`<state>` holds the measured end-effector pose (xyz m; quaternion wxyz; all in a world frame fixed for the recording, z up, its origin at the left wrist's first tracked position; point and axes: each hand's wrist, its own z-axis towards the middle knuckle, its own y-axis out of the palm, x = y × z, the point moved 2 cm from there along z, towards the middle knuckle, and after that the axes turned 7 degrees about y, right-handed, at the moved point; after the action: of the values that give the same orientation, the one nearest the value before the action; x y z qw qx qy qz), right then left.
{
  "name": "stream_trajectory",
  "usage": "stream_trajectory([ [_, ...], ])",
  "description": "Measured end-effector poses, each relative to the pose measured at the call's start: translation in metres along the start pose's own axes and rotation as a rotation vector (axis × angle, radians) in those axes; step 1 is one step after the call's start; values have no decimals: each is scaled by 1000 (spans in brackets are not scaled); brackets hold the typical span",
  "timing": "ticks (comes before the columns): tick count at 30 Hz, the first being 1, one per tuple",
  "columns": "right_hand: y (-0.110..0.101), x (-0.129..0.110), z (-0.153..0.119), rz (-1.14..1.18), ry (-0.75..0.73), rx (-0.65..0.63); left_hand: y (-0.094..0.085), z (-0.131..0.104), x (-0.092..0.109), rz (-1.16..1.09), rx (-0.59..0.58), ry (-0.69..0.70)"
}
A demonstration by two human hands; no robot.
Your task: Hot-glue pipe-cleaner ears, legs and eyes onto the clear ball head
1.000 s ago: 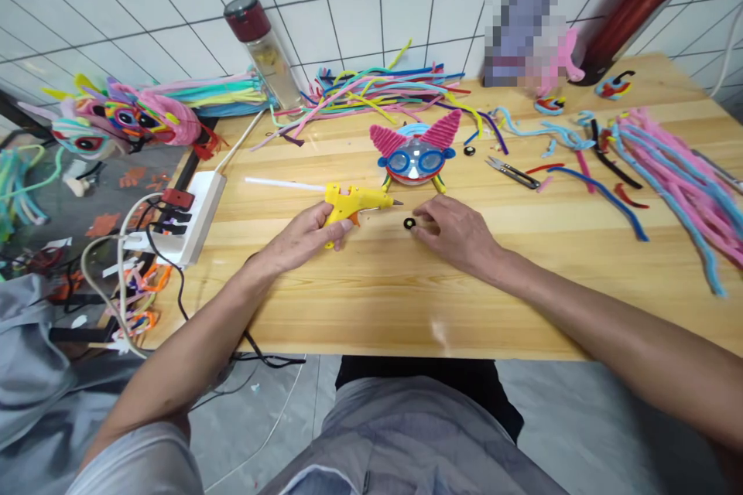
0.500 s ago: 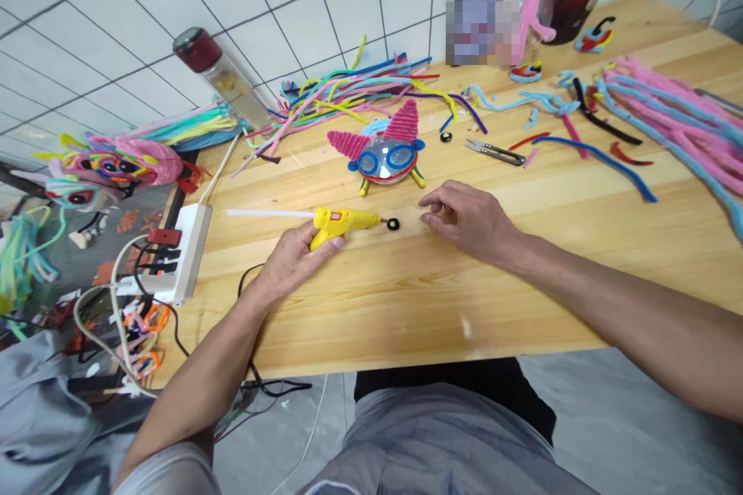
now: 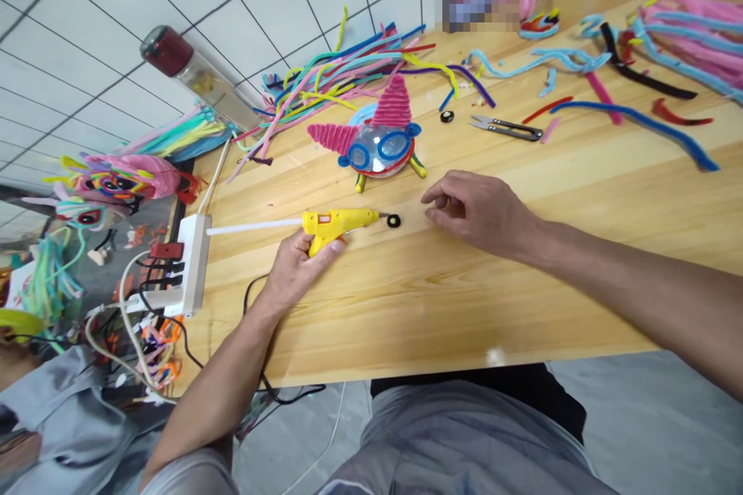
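Note:
My left hand (image 3: 302,259) is wrapped round the handle of a yellow hot glue gun (image 3: 333,226), with a long white glue stick (image 3: 255,226) poking out of its back. The nozzle meets a small black pipe-cleaner coil (image 3: 393,221) with a pale centre, lying on the table. To the right of that coil, my right hand (image 3: 473,213) hovers or rests just above the wood, its fingers loosely bent, thumb and index apart, holding nothing. Behind both hands stands a clear-bodied craft figure (image 3: 380,151) with pink ears, blue eye rings and yellow-green feet.
A second black coil (image 3: 446,116) and thread snips (image 3: 506,128) lie behind my right hand. Loose pipe cleaners (image 3: 348,77) are heaped by the tiled wall near a bottle (image 3: 197,77). A power strip (image 3: 194,263) sits at left; a person in grey (image 3: 63,418) is beyond it.
The camera view has shifted and tilted slightly. The glue gun nozzle stays at the black coil, and both hands keep nearly the same pose.

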<state>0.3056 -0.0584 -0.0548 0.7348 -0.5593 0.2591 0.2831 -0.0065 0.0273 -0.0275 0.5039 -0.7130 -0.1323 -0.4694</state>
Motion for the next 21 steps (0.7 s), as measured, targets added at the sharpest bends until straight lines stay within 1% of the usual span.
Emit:
stream_trajectory([
  [4,-1,0,0,8,-5,-8,0,1,15,-71,-45,17],
  [7,-1,0,0,0,-7,-13,-1,0,20,-83,-58,-7],
  [10,1,-5,-1,-34,-42,-7,0,0,14,-144,-10,-34],
  [16,13,-27,-1,-216,-140,-40,13,6,-4,-318,73,16],
  [19,19,-33,0,-308,-167,-69,15,9,-4,-398,98,37],
  [21,22,-34,1,-348,-182,-87,15,9,0,-402,95,28],
])
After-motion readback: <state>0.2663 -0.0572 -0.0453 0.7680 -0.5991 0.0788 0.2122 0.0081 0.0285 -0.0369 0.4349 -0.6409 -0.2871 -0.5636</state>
